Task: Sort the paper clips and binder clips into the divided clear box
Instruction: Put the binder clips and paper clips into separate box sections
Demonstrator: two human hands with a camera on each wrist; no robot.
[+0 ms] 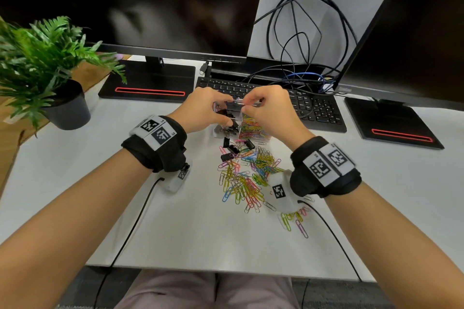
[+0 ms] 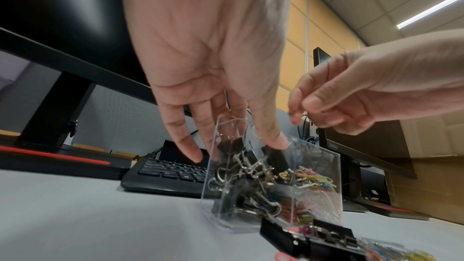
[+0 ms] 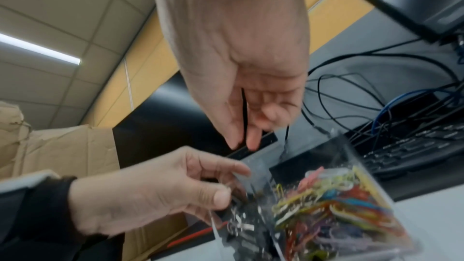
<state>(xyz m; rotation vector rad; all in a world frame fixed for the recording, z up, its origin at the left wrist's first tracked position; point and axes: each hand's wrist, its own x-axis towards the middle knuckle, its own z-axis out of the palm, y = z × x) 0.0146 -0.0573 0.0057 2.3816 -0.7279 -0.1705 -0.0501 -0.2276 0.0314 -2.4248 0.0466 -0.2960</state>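
The divided clear box [image 1: 237,102] stands in front of the keyboard and leans a little. Its left compartment holds black binder clips [image 2: 241,168], its right one coloured paper clips [image 3: 326,201]. My left hand [image 1: 226,113] grips the box's left end, thumb on the near wall [image 2: 323,166] and fingers over the outer side. My right hand [image 2: 301,110] hovers just above the rim with thumb and forefinger drawn together; I see nothing between them. A heap of loose paper clips [image 1: 246,178] and a few loose binder clips [image 1: 232,148] lie on the desk nearer to me.
A black keyboard [image 1: 313,108] lies right behind the box. Two monitor bases [image 1: 148,83] [image 1: 391,120] flank it, under tangled cables [image 1: 308,32]. A potted plant [image 1: 50,70] stands far left. A few more paper clips [image 1: 296,223] lie under my right wrist.
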